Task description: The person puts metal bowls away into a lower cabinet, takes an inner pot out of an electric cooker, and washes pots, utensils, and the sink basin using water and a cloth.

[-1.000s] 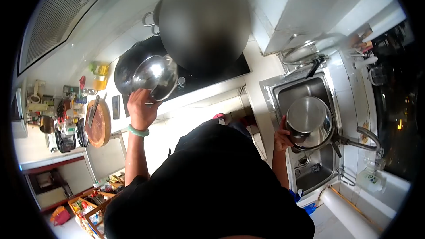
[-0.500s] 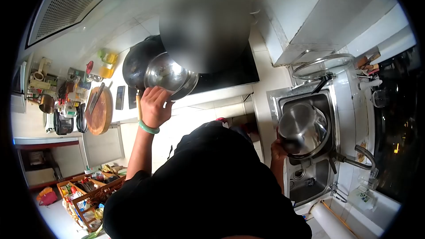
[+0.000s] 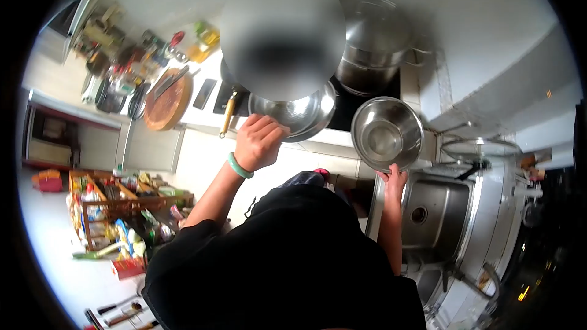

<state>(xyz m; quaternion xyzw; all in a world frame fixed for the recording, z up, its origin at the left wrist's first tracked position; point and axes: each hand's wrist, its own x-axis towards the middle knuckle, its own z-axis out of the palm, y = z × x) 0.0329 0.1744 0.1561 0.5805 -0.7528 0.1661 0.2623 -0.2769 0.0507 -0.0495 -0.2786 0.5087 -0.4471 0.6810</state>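
Note:
My left hand (image 3: pixel 263 140), with a green bangle at its wrist, is closed on the near rim of a shiny steel bowl (image 3: pixel 293 113) in front of the black stove (image 3: pixel 350 107). My right hand (image 3: pixel 393 176) grips the lower rim of another steel bowl (image 3: pixel 386 134), whose inside faces the camera. This second bowl is at the stove's right front edge, between the stove and the sink (image 3: pixel 437 208). A blurred disc hides part of the stove and the far side of the left bowl.
A large lidded steel pot (image 3: pixel 370 49) stands on the stove. Left of it are a wooden-handled utensil (image 3: pixel 228 114), a phone (image 3: pixel 204 93) and a round cutting board (image 3: pixel 167 101) with a knife. A glass lid (image 3: pixel 480 148) rests behind the sink.
The view has turned to the right. My right hand has lifted its bowl out of the sink and over to the stove's edge. My left hand still holds its bowl, now further right.

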